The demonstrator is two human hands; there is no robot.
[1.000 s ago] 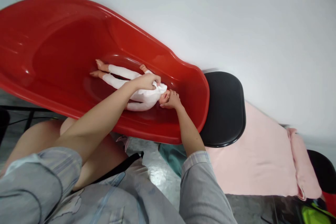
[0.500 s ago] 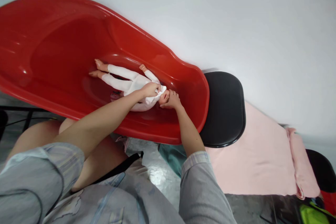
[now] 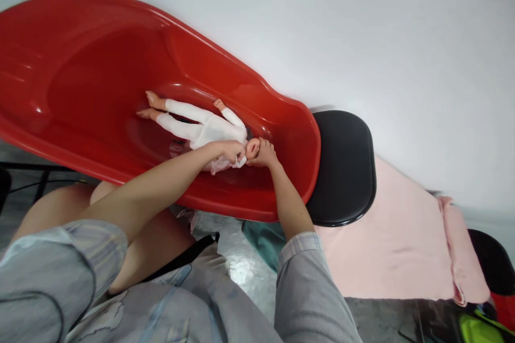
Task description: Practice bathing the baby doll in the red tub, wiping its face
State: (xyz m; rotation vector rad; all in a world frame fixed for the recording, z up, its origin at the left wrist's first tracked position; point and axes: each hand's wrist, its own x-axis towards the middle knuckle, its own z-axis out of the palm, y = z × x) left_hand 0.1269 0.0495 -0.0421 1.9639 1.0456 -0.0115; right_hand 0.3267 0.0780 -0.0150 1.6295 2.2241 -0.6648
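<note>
A baby doll (image 3: 219, 129) in white clothing lies on its back in a red baby bathtub (image 3: 108, 80), its bare feet toward the left. My right hand (image 3: 264, 154) is wrapped round the side and top of the doll's head (image 3: 253, 148). Closed at the doll's neck and near shoulder is my left hand (image 3: 234, 151), with a bit of white cloth (image 3: 241, 162) showing at its fingers. Whether this cloth is separate from the doll's clothes, I cannot tell. My left hand and forearm partly hide the doll's near arm.
A black padded stool (image 3: 344, 166) stands against the tub's right end. Beyond it a pink cloth (image 3: 394, 246) is spread out, with a rolled pink bundle (image 3: 462, 252) at its far end. A white wall (image 3: 341, 27) runs behind the tub. Teal fabric (image 3: 265, 241) hangs below the rim.
My left hand has moved slightly down and toward the doll's near shoulder, taking the white cloth from under its chin. More of the doll's chest and neck shows. My right hand has stayed at the head.
</note>
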